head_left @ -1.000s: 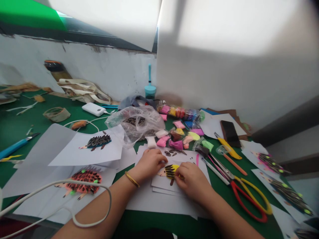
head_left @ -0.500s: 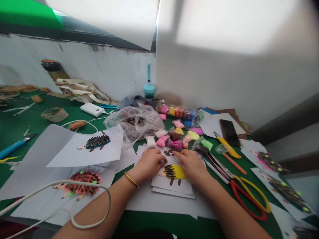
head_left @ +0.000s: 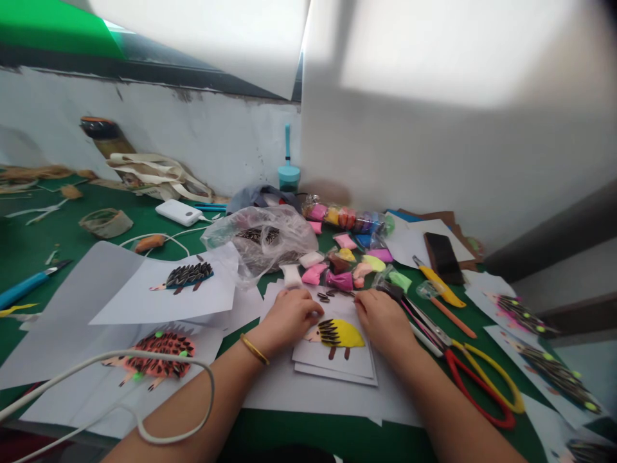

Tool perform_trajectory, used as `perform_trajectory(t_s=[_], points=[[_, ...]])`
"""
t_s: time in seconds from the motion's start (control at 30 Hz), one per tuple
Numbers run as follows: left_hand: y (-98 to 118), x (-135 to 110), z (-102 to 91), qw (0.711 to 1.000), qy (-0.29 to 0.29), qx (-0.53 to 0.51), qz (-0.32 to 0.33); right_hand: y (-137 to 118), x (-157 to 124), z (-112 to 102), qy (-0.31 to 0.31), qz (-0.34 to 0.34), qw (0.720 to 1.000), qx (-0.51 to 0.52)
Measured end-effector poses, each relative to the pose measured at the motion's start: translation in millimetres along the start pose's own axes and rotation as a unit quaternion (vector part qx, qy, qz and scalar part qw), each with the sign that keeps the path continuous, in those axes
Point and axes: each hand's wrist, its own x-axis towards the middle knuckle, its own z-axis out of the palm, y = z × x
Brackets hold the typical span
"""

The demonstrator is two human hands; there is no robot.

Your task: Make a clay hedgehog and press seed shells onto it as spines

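Observation:
Between my hands lies a white card (head_left: pixel 308 354) with a yellow clay hedgehog (head_left: pixel 354 335); dark striped sunflower seeds (head_left: pixel 328 333) stand in rows on the front of its back. My left hand (head_left: pixel 295 315) rests at the card's upper left edge, fingers curled together near the hedgehog's snout. My right hand (head_left: pixel 383 318) is at the upper right edge, thumb and fingers drawn together beside a few loose seeds (head_left: pixel 330 294). Whatever sits between the fingertips of either hand is hidden.
Behind the card are a plastic bag of seeds (head_left: pixel 260 238) and several coloured clay packets (head_left: pixel 340 280). Scissors (head_left: pixel 457 373), a yellow utility knife (head_left: pixel 441 283) and a phone (head_left: pixel 443 257) lie right. Finished hedgehog pictures (head_left: pixel 187 273) and a white cable (head_left: pixel 209 386) are left.
My right hand has drawn back to the right from the loose seeds, showing more of the yellow body. My left hand stays in place.

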Motion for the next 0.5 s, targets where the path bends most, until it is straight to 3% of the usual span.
perform_trajectory(t_s=[0.1, 0.2, 0.33, 0.5], points=[[0, 0, -0.3, 1.000, 0.000, 0.002, -0.001, -3, -3, 2, 0.016, -0.022, 0.992, 0.120], [1, 0, -0.5, 1.000, -0.003, 0.004, -0.003, -9, -8, 2, -0.015, -0.009, 0.979, 0.205], [0, -1, -0.2, 1.000, -0.001, 0.005, -0.001, -16, -11, 2, -0.070, 0.047, 0.968, 0.235], [0, -1, 0.3, 1.000, 0.005, 0.007, 0.000, -17, -10, 4, -0.038, -0.009, 0.971, 0.238]])
